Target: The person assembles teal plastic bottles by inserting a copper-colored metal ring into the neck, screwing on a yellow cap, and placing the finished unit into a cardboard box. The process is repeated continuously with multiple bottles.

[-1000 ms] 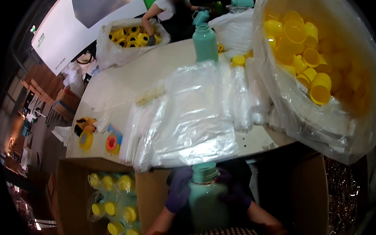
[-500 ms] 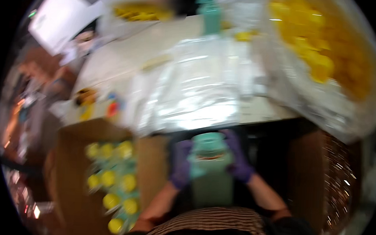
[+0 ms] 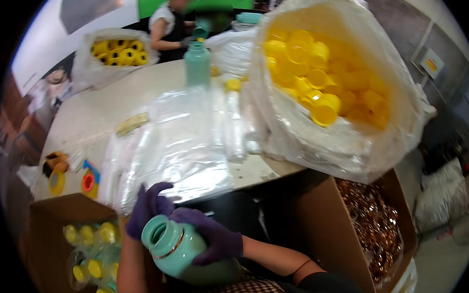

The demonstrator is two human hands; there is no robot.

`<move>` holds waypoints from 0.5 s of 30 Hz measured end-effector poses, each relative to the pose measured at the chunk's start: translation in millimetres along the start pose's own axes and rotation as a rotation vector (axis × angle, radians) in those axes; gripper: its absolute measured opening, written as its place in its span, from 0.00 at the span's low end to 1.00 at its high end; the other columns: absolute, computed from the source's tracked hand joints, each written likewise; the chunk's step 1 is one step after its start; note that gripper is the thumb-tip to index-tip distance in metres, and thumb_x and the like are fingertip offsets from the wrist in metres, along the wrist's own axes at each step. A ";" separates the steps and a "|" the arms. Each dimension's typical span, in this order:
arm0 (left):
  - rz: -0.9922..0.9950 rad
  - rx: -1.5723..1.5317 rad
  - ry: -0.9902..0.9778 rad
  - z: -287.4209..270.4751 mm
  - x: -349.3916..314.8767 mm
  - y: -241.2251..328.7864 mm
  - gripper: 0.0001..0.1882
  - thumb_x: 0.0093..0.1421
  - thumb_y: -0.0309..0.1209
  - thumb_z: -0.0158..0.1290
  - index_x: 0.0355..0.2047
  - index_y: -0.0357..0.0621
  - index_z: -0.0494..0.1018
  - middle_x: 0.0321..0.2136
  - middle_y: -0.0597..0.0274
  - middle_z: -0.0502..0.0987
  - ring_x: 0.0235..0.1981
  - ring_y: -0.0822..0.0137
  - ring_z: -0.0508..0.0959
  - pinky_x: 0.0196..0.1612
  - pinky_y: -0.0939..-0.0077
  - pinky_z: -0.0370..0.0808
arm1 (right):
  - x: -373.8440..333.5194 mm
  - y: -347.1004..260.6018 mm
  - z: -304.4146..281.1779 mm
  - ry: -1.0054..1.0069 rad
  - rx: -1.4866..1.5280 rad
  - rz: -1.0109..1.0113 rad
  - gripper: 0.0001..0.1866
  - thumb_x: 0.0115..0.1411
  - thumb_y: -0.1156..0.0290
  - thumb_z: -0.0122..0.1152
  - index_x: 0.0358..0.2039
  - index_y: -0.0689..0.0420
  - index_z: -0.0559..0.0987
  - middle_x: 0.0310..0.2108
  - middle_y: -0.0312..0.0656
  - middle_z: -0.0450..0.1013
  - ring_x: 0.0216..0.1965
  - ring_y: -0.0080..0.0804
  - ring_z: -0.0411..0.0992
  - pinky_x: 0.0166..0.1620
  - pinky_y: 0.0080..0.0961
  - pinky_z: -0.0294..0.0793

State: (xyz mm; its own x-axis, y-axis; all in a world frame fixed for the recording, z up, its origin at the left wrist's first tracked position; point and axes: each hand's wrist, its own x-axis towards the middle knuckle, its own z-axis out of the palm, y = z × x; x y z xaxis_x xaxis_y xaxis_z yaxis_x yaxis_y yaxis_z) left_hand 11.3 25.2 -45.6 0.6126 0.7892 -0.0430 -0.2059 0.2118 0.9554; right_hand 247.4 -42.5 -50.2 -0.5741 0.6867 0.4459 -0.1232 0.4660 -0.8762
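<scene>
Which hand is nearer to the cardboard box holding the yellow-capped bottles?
Left. The left hand grips the teal bottle on the side toward that cardboard box, just above its rim. The right hand wraps the bottle's far side, farther away.

Purple disposable glove on the left hand (image 3: 147, 211), matching purple glove on the right hand (image 3: 215, 240), bare forearms, dark short sleeve, checked fabric at the chest

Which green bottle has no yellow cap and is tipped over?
The mint-green plastic bottle held in both purple-gloved hands: it tilts, mouth open. The green bottle on the table stands upright; the boxed bottles wear yellow caps.
</scene>
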 end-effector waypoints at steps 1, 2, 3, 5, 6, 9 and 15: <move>-0.061 -0.110 -0.092 -14.4 7.7 12.8 0.25 0.72 0.45 0.37 0.61 0.42 0.61 0.37 0.58 0.75 0.40 0.68 0.78 0.42 0.76 0.73 | 18.2 -9.4 11.8 -0.070 -0.014 -0.082 0.61 0.45 0.44 0.75 0.68 0.64 0.52 0.64 0.51 0.58 0.67 0.46 0.56 0.67 0.40 0.55; -0.105 0.448 -0.021 27.5 16.3 52.5 0.23 0.73 0.40 0.33 0.63 0.45 0.61 0.38 0.58 0.75 0.40 0.68 0.78 0.43 0.76 0.73 | 29.6 -19.0 16.9 -0.128 -0.052 -0.091 0.58 0.43 0.48 0.76 0.67 0.63 0.56 0.60 0.52 0.62 0.62 0.49 0.60 0.64 0.42 0.59; -0.311 0.173 -0.045 18.9 18.1 64.0 0.22 0.71 0.35 0.41 0.64 0.45 0.60 0.41 0.59 0.74 0.43 0.67 0.77 0.45 0.75 0.73 | 42.9 -31.3 30.1 -0.208 -0.073 -0.124 0.55 0.41 0.52 0.77 0.65 0.62 0.60 0.57 0.53 0.65 0.57 0.52 0.65 0.61 0.45 0.63; -0.248 0.367 0.018 20.7 7.8 96.3 0.32 0.65 0.32 0.47 0.68 0.43 0.52 0.50 0.53 0.71 0.45 0.65 0.77 0.47 0.71 0.76 | 31.5 -21.1 68.0 -0.245 -0.097 -0.342 0.40 0.48 0.58 0.74 0.60 0.59 0.70 0.56 0.53 0.66 0.56 0.53 0.67 0.58 0.44 0.66; -0.007 0.503 0.188 16.9 -4.3 112.7 0.29 0.64 0.29 0.46 0.65 0.40 0.55 0.50 0.53 0.72 0.44 0.65 0.76 0.50 0.71 0.74 | 30.2 -18.6 70.6 -0.361 -0.117 -0.306 0.37 0.48 0.59 0.72 0.58 0.56 0.71 0.53 0.51 0.68 0.54 0.51 0.68 0.56 0.44 0.67; 0.852 0.964 0.720 20.7 -49.4 168.1 0.24 0.67 0.39 0.39 0.57 0.37 0.60 0.43 0.54 0.70 0.43 0.68 0.72 0.52 0.66 0.70 | 17.1 -10.5 48.6 -0.381 -0.200 -0.151 0.32 0.51 0.57 0.71 0.57 0.44 0.74 0.58 0.50 0.66 0.57 0.52 0.67 0.58 0.45 0.66; 1.224 1.124 1.059 16.8 -137.4 175.1 0.25 0.69 0.48 0.39 0.48 0.36 0.67 0.33 0.60 0.71 0.29 0.68 0.71 0.48 0.66 0.71 | 17.3 16.1 11.0 -0.371 -0.168 -0.190 0.23 0.56 0.58 0.69 0.53 0.43 0.77 0.60 0.50 0.63 0.61 0.53 0.63 0.62 0.46 0.61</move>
State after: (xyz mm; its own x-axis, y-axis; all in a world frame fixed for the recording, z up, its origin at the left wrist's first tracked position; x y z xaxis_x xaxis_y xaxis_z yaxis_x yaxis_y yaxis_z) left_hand -96.1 -55.8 132.4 -0.1693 0.2626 0.9499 0.6627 -0.6831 0.3070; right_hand 226.6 -29.2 -58.6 -0.8092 0.3477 0.4737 -0.1390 0.6700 -0.7292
